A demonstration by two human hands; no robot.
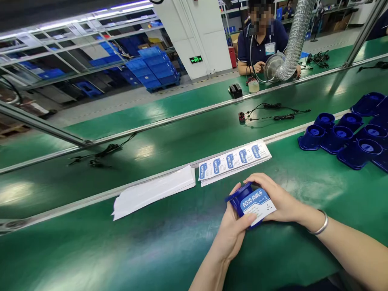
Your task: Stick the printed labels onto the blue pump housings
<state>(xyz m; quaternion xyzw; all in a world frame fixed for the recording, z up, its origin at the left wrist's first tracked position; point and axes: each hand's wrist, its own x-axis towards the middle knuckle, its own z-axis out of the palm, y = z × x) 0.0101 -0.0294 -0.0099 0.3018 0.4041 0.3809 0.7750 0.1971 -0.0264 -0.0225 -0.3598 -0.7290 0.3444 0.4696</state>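
Between my two hands is a dark blue plastic housing [235, 195], tilted on its side above the green table. A blue-and-white label [257, 204] printed "DC52Q-5000L/H" lies against its side, with its right end standing off the curve. My left hand [232, 228] grips the housing from the left, its thumb pressed on the label's lower edge. My right hand [277, 198] is wrapped round the far right side, its fingertips at the top rim; part of its grip is hidden behind the label. A stack of label sheets [235, 161] lies just beyond my hands.
White backing sheets [154, 192] lie left of the label stack. Several blue housings [341, 137] stand at the right. A metal rail [291, 131] divides table and green conveyor, where a cabled part [241, 117] lies. Across it, a person [262, 40] works beside a flexible duct [297, 40].
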